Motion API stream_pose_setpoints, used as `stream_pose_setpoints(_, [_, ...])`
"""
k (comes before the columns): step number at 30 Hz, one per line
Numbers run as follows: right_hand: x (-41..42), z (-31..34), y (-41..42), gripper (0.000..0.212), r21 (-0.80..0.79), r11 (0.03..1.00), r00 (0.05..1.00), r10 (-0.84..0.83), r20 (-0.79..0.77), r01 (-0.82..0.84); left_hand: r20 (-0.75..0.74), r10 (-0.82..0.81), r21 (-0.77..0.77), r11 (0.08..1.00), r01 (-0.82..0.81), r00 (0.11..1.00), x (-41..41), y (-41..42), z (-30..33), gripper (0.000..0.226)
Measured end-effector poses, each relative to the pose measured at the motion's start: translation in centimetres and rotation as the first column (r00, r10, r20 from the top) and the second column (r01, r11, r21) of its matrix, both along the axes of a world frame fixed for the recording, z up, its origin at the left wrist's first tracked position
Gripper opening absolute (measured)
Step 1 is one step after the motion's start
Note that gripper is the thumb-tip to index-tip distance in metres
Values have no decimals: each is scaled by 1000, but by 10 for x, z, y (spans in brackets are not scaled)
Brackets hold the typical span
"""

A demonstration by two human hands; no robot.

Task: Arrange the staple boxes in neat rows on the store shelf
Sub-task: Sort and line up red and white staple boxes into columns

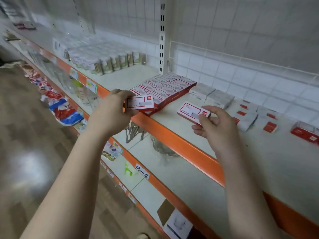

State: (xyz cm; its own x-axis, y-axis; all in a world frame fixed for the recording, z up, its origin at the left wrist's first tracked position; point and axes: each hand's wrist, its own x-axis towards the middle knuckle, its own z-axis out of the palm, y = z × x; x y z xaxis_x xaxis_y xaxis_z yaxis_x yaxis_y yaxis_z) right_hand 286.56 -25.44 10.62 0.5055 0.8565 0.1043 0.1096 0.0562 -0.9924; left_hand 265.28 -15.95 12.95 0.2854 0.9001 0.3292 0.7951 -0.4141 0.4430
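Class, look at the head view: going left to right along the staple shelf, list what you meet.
Jar packs → left hand holding a staple box → arranged block of boxes → right hand holding another box → scattered loose boxes.

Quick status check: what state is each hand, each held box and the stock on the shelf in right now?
left hand: grips a staple box
left staple box: held at the row's front end
right hand: pinches another box
right staple box: held above the shelf
arranged rows: lined up flat
loose boxes: scattered, unsorted
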Motion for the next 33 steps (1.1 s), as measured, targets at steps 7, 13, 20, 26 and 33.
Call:
stream_pose_setpoints(7, [-26, 3, 77, 16, -81, 990, 984, 123, 130, -113, 1, -18, 19, 1000, 18, 1000, -7, 94, 10, 36])
stream_pose_setpoints(13, [-41, 2, 108, 15, -180, 971, 987, 154, -45, -160, 16, -112, 6, 994, 112, 994, -5, 147, 3, 35])
stream_pose_setpoints(20, [-60, 4, 121, 21, -338, 941, 996, 43, 82, -13, 10, -340, 14, 941, 339, 941, 12, 206, -2, 36])
stream_pose_setpoints(26, [-93, 0, 125, 7, -331, 935, 988, -146, -41, 125, -11, -532, -35, 847, 531, 847, 14, 244, 1, 40])
stream_pose_setpoints(33, [-118, -1, 132, 8, -391, 876, 947, -320, -37, 281, 4, -632, -65, 773, 631, 775, 5, 263, -2, 39])
